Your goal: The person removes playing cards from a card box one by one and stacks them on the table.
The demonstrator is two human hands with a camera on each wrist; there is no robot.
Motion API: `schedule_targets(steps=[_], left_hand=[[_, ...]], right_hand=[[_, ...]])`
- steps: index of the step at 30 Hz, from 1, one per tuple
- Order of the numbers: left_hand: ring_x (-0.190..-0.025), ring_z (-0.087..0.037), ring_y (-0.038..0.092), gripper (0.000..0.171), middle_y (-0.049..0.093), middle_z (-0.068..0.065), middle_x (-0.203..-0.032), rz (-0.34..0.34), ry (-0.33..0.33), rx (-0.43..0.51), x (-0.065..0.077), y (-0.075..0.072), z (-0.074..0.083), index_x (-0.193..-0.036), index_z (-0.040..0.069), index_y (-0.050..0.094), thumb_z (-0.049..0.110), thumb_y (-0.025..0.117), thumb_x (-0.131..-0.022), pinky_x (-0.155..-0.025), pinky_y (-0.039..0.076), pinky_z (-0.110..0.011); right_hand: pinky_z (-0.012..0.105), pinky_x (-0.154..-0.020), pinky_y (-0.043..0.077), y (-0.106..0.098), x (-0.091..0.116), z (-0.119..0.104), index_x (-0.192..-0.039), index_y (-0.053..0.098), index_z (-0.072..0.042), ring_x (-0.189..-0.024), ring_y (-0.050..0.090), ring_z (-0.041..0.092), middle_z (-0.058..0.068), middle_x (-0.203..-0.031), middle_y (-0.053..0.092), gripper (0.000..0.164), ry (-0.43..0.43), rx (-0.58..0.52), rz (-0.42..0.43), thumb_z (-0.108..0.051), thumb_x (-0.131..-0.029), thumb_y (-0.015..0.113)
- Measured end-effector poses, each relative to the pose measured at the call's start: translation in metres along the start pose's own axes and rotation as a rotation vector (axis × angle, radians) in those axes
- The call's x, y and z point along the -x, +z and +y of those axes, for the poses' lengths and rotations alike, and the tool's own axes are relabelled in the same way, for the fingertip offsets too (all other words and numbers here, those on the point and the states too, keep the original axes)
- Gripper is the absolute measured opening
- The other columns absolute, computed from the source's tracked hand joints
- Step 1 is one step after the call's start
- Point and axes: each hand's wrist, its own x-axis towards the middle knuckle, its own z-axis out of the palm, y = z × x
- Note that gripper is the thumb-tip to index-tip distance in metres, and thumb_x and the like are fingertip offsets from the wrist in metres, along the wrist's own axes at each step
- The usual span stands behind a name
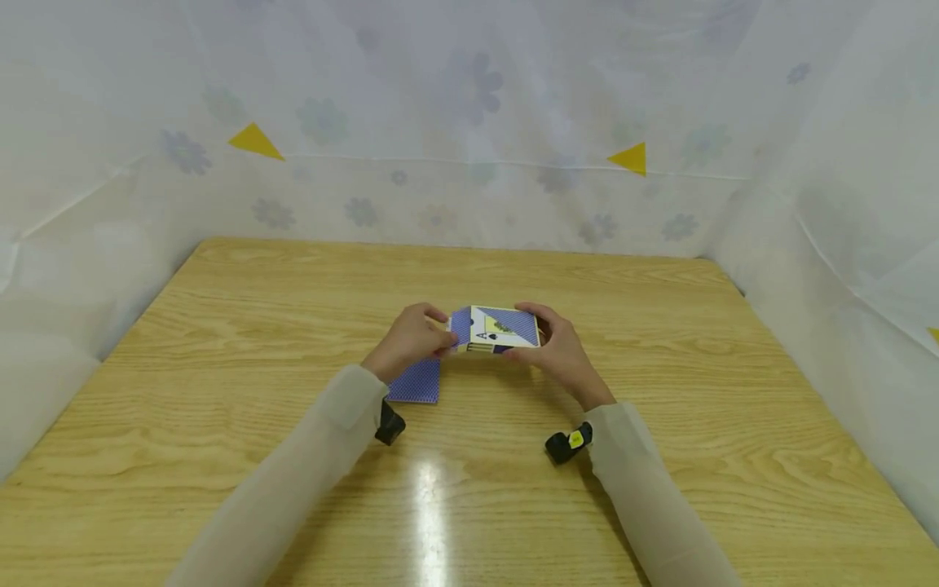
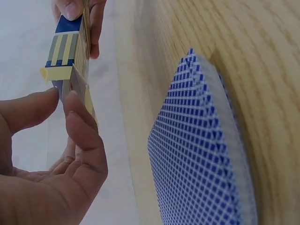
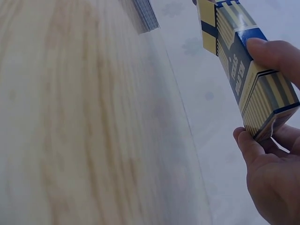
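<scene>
My right hand holds a playing card box above the table, with thumb and fingers on opposite sides of it. Its upper face shows an ace of spades and a blue pattern; striped sides show in the right wrist view. At the box's open left end, my left hand pinches blue-backed playing cards that stick partly out, between thumb and index finger. How many cards it pinches is hidden. Below the left hand, a stack of blue-checked cards lies on the table, partly covered by that hand in the head view.
The wooden table carries the card stack near its middle. White flowered sheeting hangs behind and at both sides, with yellow triangles on it. Each wrist wears a small black camera.
</scene>
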Motion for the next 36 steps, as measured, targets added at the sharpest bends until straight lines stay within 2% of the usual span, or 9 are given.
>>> schedule_targets(steps=[4, 9, 13, 17, 23, 29, 36], left_hand=[[-0.079, -0.028, 0.063, 0.042, 0.068, -0.012, -0.084, 0.017, 0.021, 0.015, 0.002, 0.001, 0.000, -0.126, 0.000, 0.045, 0.010, 0.064, -0.090, -0.071, 0.051, -0.033], [-0.087, -0.032, 0.065, 0.041, 0.069, -0.018, -0.099, 0.044, 0.020, 0.037, 0.004, -0.002, -0.003, -0.126, 0.000, 0.047, 0.006, 0.064, -0.089, -0.074, 0.053, -0.034], [-0.086, -0.030, 0.065, 0.039, 0.068, -0.021, -0.106, 0.072, 0.036, 0.062, 0.006, -0.011, -0.007, -0.128, 0.001, 0.051, 0.005, 0.062, -0.091, -0.075, 0.053, -0.035], [-0.081, -0.025, 0.064, 0.038, 0.068, -0.019, -0.100, 0.109, 0.041, 0.097, 0.008, -0.020, -0.011, -0.129, 0.003, 0.054, 0.004, 0.060, -0.092, -0.075, 0.053, -0.033], [-0.079, -0.020, 0.063, 0.038, 0.066, -0.014, -0.095, 0.163, 0.008, 0.148, 0.009, -0.030, -0.018, -0.131, 0.004, 0.055, 0.003, 0.057, -0.093, -0.075, 0.054, -0.030], [-0.074, -0.013, 0.055, 0.035, 0.061, -0.007, -0.090, 0.204, -0.009, 0.156, 0.009, -0.041, -0.024, -0.131, 0.003, 0.056, 0.002, 0.048, -0.096, -0.070, 0.049, -0.026], [-0.062, -0.008, 0.042, 0.035, 0.051, -0.003, -0.090, 0.185, -0.023, 0.146, 0.009, -0.047, -0.027, -0.127, -0.001, 0.058, 0.001, 0.039, -0.098, -0.063, 0.042, -0.023]], right_hand=[[0.012, -0.085, 0.044, 0.000, 0.000, -0.001, -0.139, 0.044, -0.007, -0.118, 0.047, 0.025, 0.013, -0.138, 0.045, 0.071, 0.002, -0.005, 0.000, -0.001, -0.076, 0.077], [0.012, -0.087, 0.043, -0.002, 0.001, 0.000, -0.139, 0.044, -0.007, -0.119, 0.047, 0.024, 0.012, -0.139, 0.045, 0.073, 0.009, 0.002, 0.005, -0.003, -0.075, 0.078], [0.011, -0.087, 0.044, -0.005, 0.000, 0.001, -0.140, 0.043, -0.006, -0.118, 0.048, 0.024, 0.012, -0.137, 0.046, 0.075, 0.012, 0.012, 0.014, -0.005, -0.074, 0.079], [0.011, -0.085, 0.044, -0.006, -0.002, 0.003, -0.141, 0.041, -0.004, -0.117, 0.048, 0.024, 0.013, -0.137, 0.046, 0.076, 0.011, 0.003, 0.016, -0.004, -0.075, 0.078], [0.011, -0.083, 0.045, -0.007, -0.001, 0.003, -0.141, 0.040, -0.004, -0.117, 0.048, 0.024, 0.013, -0.137, 0.046, 0.075, 0.023, -0.004, 0.022, -0.004, -0.076, 0.078], [0.011, -0.084, 0.044, -0.008, 0.001, 0.002, -0.142, 0.040, -0.004, -0.119, 0.047, 0.025, 0.013, -0.140, 0.044, 0.074, 0.032, -0.006, 0.029, -0.004, -0.077, 0.077], [0.011, -0.085, 0.044, -0.007, 0.002, 0.002, -0.142, 0.040, -0.004, -0.121, 0.047, 0.026, 0.012, -0.140, 0.043, 0.074, 0.029, -0.010, 0.028, -0.004, -0.077, 0.076]])
